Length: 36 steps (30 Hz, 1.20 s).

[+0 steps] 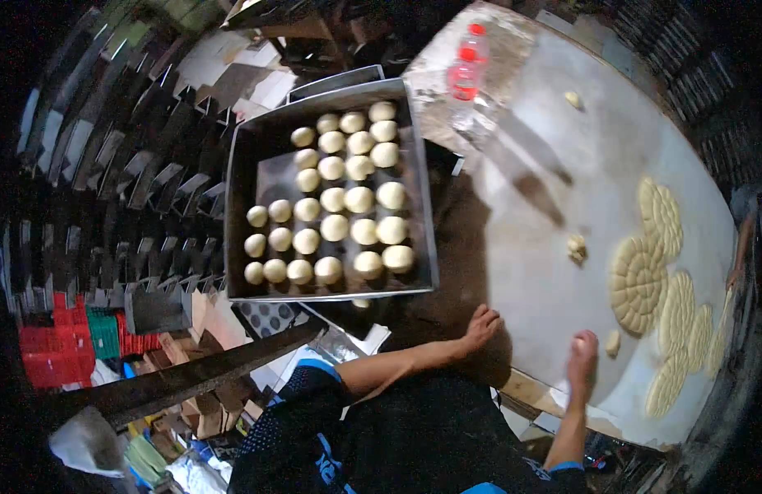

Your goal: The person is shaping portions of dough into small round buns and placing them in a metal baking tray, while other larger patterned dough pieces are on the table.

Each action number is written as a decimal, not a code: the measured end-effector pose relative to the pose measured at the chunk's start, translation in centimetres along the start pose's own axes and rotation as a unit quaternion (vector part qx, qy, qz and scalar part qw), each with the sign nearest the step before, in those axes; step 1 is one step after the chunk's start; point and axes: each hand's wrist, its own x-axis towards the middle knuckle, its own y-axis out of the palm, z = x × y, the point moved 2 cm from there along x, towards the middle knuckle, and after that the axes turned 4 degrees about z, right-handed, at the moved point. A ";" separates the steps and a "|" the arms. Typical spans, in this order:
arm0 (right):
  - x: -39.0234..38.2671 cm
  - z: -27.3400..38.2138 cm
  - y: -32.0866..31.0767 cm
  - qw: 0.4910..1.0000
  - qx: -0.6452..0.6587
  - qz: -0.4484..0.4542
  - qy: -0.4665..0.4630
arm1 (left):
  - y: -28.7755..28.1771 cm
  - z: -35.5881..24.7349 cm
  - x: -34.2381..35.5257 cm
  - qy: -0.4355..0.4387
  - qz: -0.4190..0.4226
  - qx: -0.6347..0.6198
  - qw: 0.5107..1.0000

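My left hand (482, 327) is at the near left edge of the pale worktable (529, 280), its fingers curled. Farther right, my right hand (583, 358) is closed like a fist over the tabletop. Whatever either hand may hold is hidden. Just right of that fist lies a small piece of dough (613, 342). Several flat dough rounds scored into segments, among them a large round (638, 285), lie along the table's right side, partly overlapping. A rough lump of dough (577, 249) sits near the middle, and a smaller bit (573, 100) lies farther back.
Left of the table stands a deep dark metal tray (331, 295) with rows of dough balls (335, 227). A clear bottle with a red cap and label (465, 74) stands at the back. Dark racks (142, 177), red crates (60, 346) and a beam (191, 375) fill the left.
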 end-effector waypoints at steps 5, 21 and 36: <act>2.5 -5.3 -3.6 0.886 0.228 0.127 0.384 | -26.7 -4.8 -2.8 0.071 0.040 -0.130 0.988; 22.7 55.6 16.5 0.810 -0.075 0.185 -0.552 | -50.1 23.0 -12.1 -0.189 -0.103 0.092 0.972; 4.3 -6.7 -6.3 0.953 -0.178 -0.219 0.107 | -32.8 -11.3 29.1 0.147 0.243 0.057 0.957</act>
